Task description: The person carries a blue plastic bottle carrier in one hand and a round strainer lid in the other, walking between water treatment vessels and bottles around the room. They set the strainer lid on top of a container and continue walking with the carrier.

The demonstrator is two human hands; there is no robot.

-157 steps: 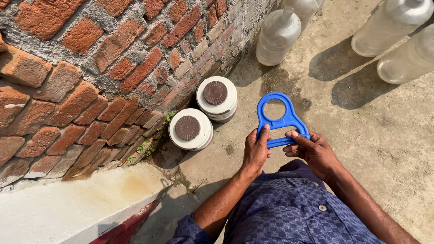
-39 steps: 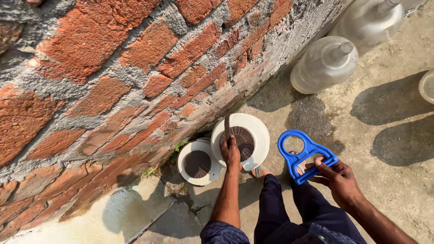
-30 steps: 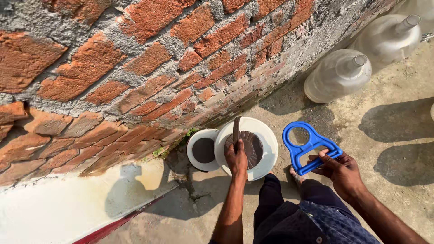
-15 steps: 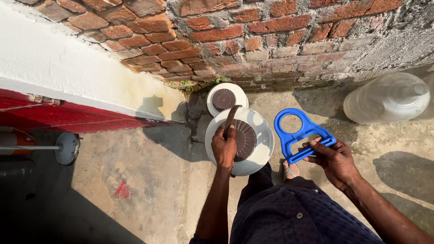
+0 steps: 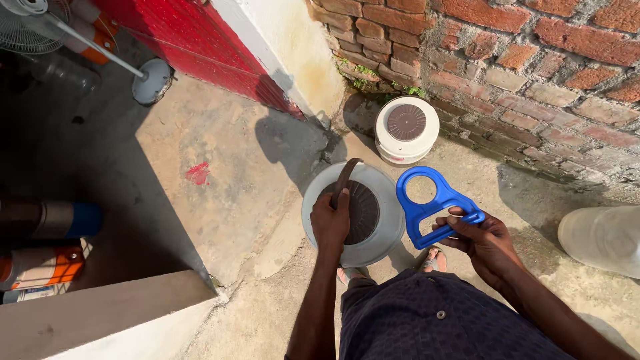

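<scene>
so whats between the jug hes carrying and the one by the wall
Only bare concrete ground in shadow, as the head view shows. The left hand holds the near jug by its handle; the far jug stands apart.

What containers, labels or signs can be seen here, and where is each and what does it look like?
White jug: hangs from the left hand by a brown handle, round, brown cap.
Second white jug: stands by the brick wall, round, brown cap.
Pale bottle: right edge, translucent white.
Orange and white cans: lower left, in shade.
Blue carrier: in the right hand.
No signs or screens.
</scene>
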